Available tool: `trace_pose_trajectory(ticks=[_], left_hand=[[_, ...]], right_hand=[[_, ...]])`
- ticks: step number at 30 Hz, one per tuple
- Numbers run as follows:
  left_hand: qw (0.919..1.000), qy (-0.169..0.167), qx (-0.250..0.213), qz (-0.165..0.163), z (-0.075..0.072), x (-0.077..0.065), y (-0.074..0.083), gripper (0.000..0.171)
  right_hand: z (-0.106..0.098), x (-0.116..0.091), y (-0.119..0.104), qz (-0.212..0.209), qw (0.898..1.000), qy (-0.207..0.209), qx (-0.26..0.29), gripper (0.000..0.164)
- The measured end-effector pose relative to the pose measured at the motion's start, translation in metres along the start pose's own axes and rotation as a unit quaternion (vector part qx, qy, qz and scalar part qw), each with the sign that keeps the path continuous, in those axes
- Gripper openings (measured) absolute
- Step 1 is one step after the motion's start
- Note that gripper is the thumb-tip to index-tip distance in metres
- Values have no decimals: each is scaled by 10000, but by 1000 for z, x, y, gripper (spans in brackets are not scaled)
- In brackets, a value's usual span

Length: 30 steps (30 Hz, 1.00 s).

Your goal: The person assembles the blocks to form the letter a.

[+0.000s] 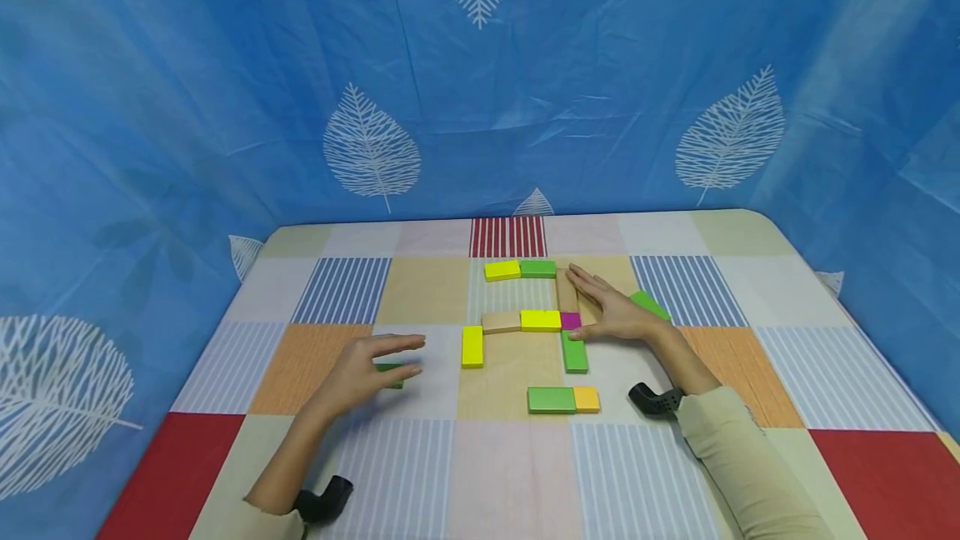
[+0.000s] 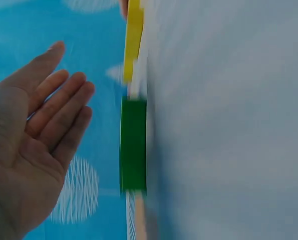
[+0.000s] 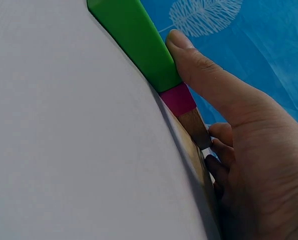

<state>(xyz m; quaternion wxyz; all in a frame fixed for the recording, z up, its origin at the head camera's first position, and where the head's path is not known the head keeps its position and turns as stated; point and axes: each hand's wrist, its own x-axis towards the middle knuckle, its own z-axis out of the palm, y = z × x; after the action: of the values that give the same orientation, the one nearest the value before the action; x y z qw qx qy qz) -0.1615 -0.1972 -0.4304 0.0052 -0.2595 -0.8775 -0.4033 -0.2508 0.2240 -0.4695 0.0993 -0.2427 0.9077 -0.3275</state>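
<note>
My left hand (image 1: 363, 369) hovers at the left with thumb and fingers apart, holding nothing. A green block (image 2: 133, 145) lies on the cloth close to it, partly hidden by the hand in the head view. My right hand (image 1: 618, 313) lies over the right side of a block pattern, its fingers stretched along a plain wooden block (image 1: 567, 292). Its thumb is by a magenta block (image 1: 570, 321) and a green block (image 3: 138, 47); whether it touches them I cannot tell. A yellow block (image 1: 540, 321), a wooden block (image 1: 501, 322) and an upright yellow block (image 1: 472, 347) continue the pattern leftward.
At the pattern's far end, a yellow block (image 1: 502, 271) meets a green block (image 1: 537, 269). Nearer lie a green block (image 1: 551, 400) and an orange block (image 1: 587, 399), end to end. Another green block (image 1: 649, 304) sits beyond my right wrist. Blue leaf-print curtains (image 1: 570, 107) surround the patchwork-covered table (image 1: 510, 473).
</note>
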Motion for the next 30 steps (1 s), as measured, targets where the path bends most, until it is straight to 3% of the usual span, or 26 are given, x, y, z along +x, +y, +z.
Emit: trace_pose_trajectory(ticks=[7, 15, 19, 23, 26, 30], left_hand=[[9996, -36, 35, -281, -29, -28, -30, 47], [9963, -200, 759, -355, -31, -34, -44, 44], [9963, -155, 770, -349, -28, -30, -40, 40], [9975, -381, 524, -283, -17, -19, -27, 38], [9971, -718, 216, -103, -1, -8, -12, 38], [9933, -1076, -60, 410, 27, 7, 10, 37]], right_hand=[[0, 0, -1, -10, 10000, -2, -10, 107], [-1, 0, 0, 6, 10000, -2, 12, 107], [-2, 0, 0, 16, 10000, 11, 23, 107], [-2, 0, 0, 5, 10000, -4, 10, 107], [-1, 0, 1, -2, 10000, -20, 11, 107], [-1, 1, 1, 15, 10000, -36, 26, 107]])
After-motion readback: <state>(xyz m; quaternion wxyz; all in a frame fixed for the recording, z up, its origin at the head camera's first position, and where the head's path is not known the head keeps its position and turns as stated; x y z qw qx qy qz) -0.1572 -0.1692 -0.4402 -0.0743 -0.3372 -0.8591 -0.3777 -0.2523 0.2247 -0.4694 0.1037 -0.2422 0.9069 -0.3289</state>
